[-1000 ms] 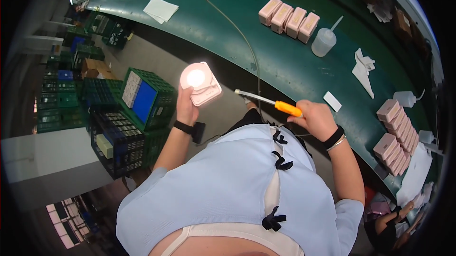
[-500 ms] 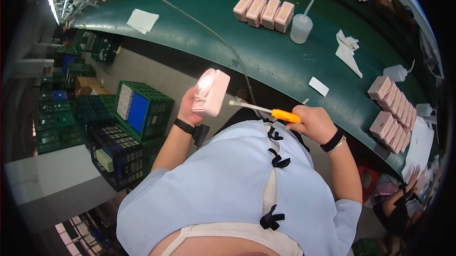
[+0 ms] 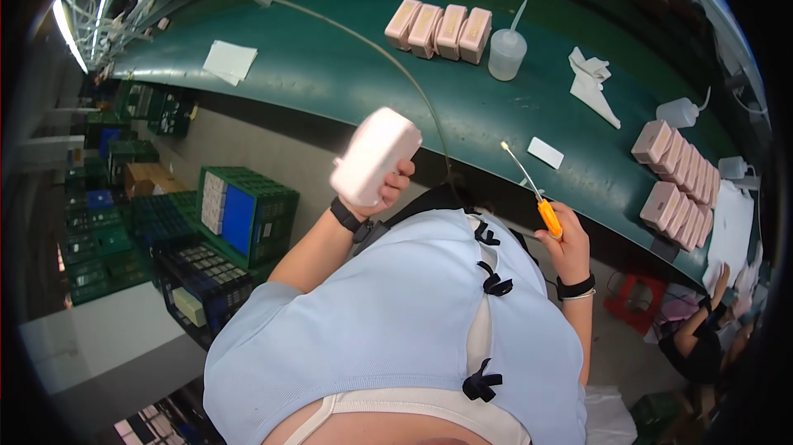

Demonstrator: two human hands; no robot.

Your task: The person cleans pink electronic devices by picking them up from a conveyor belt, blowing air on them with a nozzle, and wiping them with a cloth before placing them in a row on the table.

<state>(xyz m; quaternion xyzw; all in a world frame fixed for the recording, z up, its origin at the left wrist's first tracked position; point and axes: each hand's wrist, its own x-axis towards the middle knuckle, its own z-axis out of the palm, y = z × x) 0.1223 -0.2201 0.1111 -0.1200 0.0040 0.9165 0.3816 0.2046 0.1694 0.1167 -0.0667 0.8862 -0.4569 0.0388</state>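
My left hand [image 3: 387, 195] is closed around a pale pink plastic housing [image 3: 377, 152], a rounded box held up before my body. Its smooth side shows now, and the fingers wrap its right lower edge. In my right hand [image 3: 566, 242] is a screwdriver [image 3: 548, 218] with an orange handle and a thin metal shaft. The shaft points up and to the left, ending in a small pale tip. The tip is apart from the housing. Near it on the bench lies a small white rectangular piece [image 3: 546, 152].
The green workbench [image 3: 330, 57] carries a row of pink housings [image 3: 438, 30], a squeeze bottle [image 3: 507, 52], a crumpled white cloth [image 3: 591, 85] and more pink housings [image 3: 673, 164] at right. Green crates [image 3: 277, 209] stand left. A cable [image 3: 396, 61] hangs across. Another person's arm [image 3: 690, 325] shows far right.
My left hand has turned the housing, so its smooth side replaces the round recessed face. The screwdriver has swung away from the housing, from pointing left to pointing upward.
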